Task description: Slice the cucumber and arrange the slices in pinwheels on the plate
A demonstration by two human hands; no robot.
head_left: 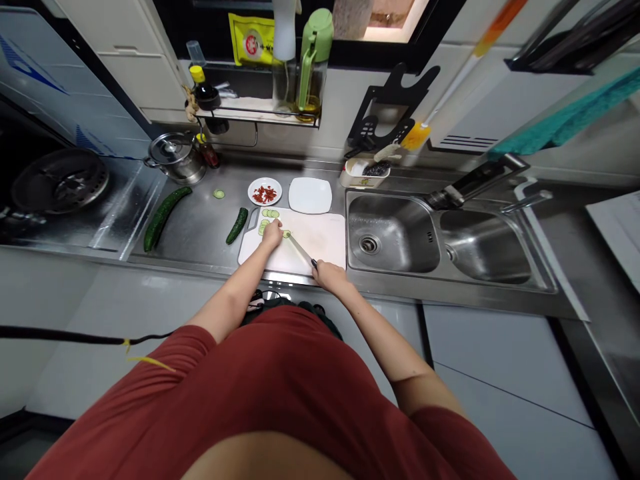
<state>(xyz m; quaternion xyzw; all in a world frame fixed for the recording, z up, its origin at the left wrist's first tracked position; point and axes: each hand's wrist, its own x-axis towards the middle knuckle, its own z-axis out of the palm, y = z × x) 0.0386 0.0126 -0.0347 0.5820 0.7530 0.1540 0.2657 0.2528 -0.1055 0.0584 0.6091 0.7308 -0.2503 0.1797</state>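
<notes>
My right hand (330, 275) is closed around the black handle of a kitchen knife (300, 249), whose blade points up and left over the white cutting board (320, 233). A pale green cucumber slice (287, 234) lies at the knife's tip. Beside that slice, my left hand (273, 235) rests low over the board with its fingers drawn together; what they hold, if anything, is hidden. More cucumber slices (271, 213) lie overlapping at the board's upper left. Left of the board is a cut length of cucumber (237, 225), and farther left a long whole cucumber (165, 217).
Behind the board stand a small plate of chopped red pieces (265, 193) and a white square plate (310, 195). A cucumber end (219, 194) lies on the counter. A lidded pot (177, 159) is at back left; a double sink (393, 233) is on the right.
</notes>
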